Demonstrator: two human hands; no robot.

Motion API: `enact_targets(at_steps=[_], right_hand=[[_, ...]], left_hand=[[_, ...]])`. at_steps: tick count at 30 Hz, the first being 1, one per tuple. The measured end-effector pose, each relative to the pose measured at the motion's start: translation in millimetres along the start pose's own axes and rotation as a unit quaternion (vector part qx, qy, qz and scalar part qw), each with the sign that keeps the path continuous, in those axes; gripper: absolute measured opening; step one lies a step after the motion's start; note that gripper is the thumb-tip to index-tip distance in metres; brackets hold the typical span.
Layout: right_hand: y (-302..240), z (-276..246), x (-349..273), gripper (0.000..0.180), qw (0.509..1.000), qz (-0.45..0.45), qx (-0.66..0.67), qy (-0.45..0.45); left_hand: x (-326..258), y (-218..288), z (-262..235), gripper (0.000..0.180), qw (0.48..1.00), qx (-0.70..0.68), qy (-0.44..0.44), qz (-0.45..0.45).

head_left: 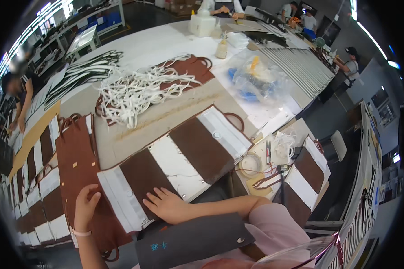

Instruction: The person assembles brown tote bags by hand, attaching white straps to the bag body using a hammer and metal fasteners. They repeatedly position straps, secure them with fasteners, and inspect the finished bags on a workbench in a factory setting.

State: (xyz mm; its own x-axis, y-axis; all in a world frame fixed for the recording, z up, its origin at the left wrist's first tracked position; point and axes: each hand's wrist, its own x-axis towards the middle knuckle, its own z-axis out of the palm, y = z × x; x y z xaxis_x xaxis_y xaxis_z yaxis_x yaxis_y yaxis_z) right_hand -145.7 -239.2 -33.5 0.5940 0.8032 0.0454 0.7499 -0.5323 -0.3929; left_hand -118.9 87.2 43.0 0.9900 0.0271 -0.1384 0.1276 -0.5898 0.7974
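A long bag panel (199, 152), with brown and white bands and a loop handle at its far end, lies slanted on the table in front of me. My right hand (168, 206) rests flat on its nearer brown band, fingers spread, holding nothing. Just left of the panel's near end is my left hand (87, 204), its fingers loosely bent and apart, nothing seen in them. Beneath and beside that hand lie reddish-brown leather pieces (78, 152) with loop handles. Whether the left hand touches them I cannot tell.
Tangled white strips (132, 94) lie beyond the panel. A plastic bag (258, 78) and a glue bottle (221, 49) stand farther right. A tape roll (250, 163) and another banded panel (306, 172) are at my right. Striped panels (42, 197) lie far left; a co-worker (22, 94) is there.
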Motion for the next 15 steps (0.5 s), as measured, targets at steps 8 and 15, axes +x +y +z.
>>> enact_targets(at_steps=[8, 15], right_hand=[[11, -230, 1, 0.056, 0.665, 0.076, 0.675, 0.309], [14, -284, -14, 0.042, 0.49, -0.044, 0.732, 0.472]], left_hand=[[-3, 30, 40, 0.042, 0.887, -0.341, 0.3, 0.081], [16, 41, 118, 0.069, 0.856, -0.463, 0.231, -0.019]])
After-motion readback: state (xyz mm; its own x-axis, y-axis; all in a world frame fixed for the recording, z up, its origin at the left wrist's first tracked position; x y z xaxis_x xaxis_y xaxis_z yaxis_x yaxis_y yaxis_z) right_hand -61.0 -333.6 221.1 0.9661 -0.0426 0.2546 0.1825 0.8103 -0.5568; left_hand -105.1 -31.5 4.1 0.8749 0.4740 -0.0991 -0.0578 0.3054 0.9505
